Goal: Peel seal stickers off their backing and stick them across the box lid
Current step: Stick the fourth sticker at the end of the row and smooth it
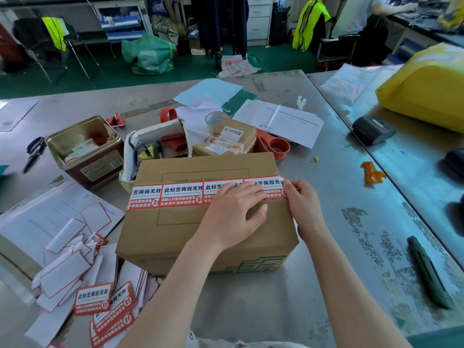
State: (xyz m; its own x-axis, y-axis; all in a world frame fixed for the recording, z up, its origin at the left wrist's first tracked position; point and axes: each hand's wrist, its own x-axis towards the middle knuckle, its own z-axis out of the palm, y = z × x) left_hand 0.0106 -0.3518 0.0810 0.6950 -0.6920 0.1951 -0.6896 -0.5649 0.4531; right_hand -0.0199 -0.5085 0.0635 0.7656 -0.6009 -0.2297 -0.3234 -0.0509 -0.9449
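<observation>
A brown cardboard box [175, 237] sits on the metal table in front of me. A row of red-and-white seal stickers [175, 194] runs across its lid from left edge to right edge. My left hand [233, 214] lies flat on the lid, fingers spread over the two rightmost stickers. My right hand [300, 199] is at the box's right edge, thumb and fingers pinching the end of the last sticker [272, 183] where it folds over the edge. Unused seal stickers [105, 305] lie in a pile at the lower left, beside peeled white backing papers [65, 270].
Behind the box stand an open metal tin [85, 151], a torn white carton of tools [155, 146], small parcels [226, 141] and tape rolls [276, 146]. A green utility knife [429, 272] lies at the right. Scissors [34, 153] lie far left. A yellow bag [426, 89] sits at the back right.
</observation>
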